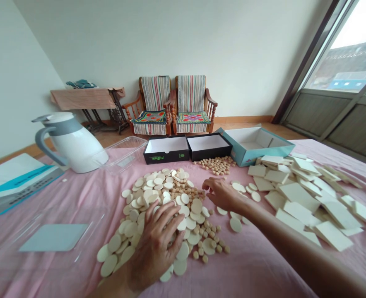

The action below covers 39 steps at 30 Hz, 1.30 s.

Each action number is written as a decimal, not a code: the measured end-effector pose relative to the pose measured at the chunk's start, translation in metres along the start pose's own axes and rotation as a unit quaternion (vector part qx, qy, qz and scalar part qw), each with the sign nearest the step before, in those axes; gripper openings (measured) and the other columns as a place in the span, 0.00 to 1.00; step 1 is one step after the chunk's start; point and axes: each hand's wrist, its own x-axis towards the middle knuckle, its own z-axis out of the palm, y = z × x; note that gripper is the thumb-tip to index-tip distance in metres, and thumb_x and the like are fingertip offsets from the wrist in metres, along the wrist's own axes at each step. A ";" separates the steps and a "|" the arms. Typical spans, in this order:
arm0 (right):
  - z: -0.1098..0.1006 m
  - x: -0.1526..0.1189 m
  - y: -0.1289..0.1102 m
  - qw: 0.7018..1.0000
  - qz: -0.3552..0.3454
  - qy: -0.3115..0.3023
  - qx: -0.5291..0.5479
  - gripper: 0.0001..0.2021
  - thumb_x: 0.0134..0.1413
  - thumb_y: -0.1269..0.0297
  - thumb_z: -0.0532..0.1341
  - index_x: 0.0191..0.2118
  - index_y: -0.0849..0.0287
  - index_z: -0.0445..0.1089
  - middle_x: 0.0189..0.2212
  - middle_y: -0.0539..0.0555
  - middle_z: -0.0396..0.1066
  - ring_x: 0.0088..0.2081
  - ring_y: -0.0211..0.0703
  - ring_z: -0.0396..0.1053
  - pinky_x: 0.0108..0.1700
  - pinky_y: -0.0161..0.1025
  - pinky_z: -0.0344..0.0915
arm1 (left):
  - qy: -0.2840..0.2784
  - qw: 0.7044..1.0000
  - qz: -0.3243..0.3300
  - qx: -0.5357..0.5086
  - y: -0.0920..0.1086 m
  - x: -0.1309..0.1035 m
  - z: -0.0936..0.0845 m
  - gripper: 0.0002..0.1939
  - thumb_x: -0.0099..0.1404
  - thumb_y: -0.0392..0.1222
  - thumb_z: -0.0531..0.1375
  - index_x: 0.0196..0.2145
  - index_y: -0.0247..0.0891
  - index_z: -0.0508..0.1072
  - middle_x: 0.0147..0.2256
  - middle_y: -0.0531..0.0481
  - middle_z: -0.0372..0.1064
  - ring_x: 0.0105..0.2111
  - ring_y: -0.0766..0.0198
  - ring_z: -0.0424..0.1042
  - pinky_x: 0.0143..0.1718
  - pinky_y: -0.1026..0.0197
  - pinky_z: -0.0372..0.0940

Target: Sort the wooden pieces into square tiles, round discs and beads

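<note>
My left hand lies with its fingers spread over a heap of pale round wooden discs, touching those at the middle. My right hand is at the heap's right edge, its fingers curled down beside small wooden blocks mixed among the discs. Whatever its fingertips hold, if anything, is hidden. More small blocks and a few discs are scattered at the heap's front right. Several loose discs lie under and around my right forearm.
Behind the heap stand two black open boxes and a light-blue open box. A pile of small blocks sits before them. Square wooden tiles are heaped right. Left are a white jug, clear plastic trays and a carton.
</note>
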 end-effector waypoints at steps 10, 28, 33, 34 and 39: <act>0.004 0.019 0.016 0.997 0.030 0.010 -0.063 0.09 0.48 0.76 0.55 0.35 0.62 0.69 0.34 0.57 0.70 0.33 0.39 0.65 0.34 0.33 0.54 | 0.001 1.000 -0.002 0.000 0.000 0.000 0.000 0.12 0.65 0.37 0.55 0.45 0.40 0.72 0.46 0.46 0.71 0.52 0.56 0.66 0.61 0.43 0.49; -0.061 -0.063 0.096 0.950 0.103 -0.090 -0.281 0.21 0.43 0.81 0.55 0.44 0.59 0.71 0.42 0.62 0.71 0.46 0.52 0.65 0.44 0.46 0.51 | -0.018 1.000 0.007 0.001 -0.004 -0.002 0.003 0.13 0.65 0.34 0.55 0.47 0.40 0.71 0.48 0.47 0.70 0.54 0.56 0.64 0.64 0.41 0.44; -0.052 -0.069 0.094 0.957 0.085 -0.066 -0.271 0.20 0.42 0.81 0.54 0.41 0.58 0.71 0.40 0.58 0.72 0.48 0.52 0.64 0.47 0.47 0.50 | -0.001 1.000 0.005 -0.003 -0.004 -0.001 0.004 0.11 0.65 0.35 0.56 0.45 0.39 0.71 0.47 0.48 0.71 0.53 0.57 0.64 0.63 0.44 0.47; -0.051 -0.069 0.091 0.959 0.083 -0.063 -0.264 0.19 0.42 0.80 0.54 0.40 0.58 0.72 0.39 0.58 0.72 0.48 0.52 0.64 0.47 0.46 0.50 | -0.001 1.000 0.004 -0.003 -0.004 -0.001 0.005 0.11 0.65 0.35 0.56 0.45 0.39 0.71 0.48 0.48 0.71 0.53 0.57 0.64 0.62 0.44 0.47; -0.044 -0.074 0.081 0.977 0.101 -0.062 -0.177 0.15 0.46 0.77 0.54 0.39 0.60 0.72 0.37 0.59 0.72 0.43 0.48 0.67 0.43 0.40 0.56 | -0.004 1.000 0.001 -0.007 -0.004 0.000 0.004 0.11 0.65 0.36 0.55 0.45 0.40 0.72 0.48 0.49 0.71 0.54 0.57 0.64 0.63 0.42 0.45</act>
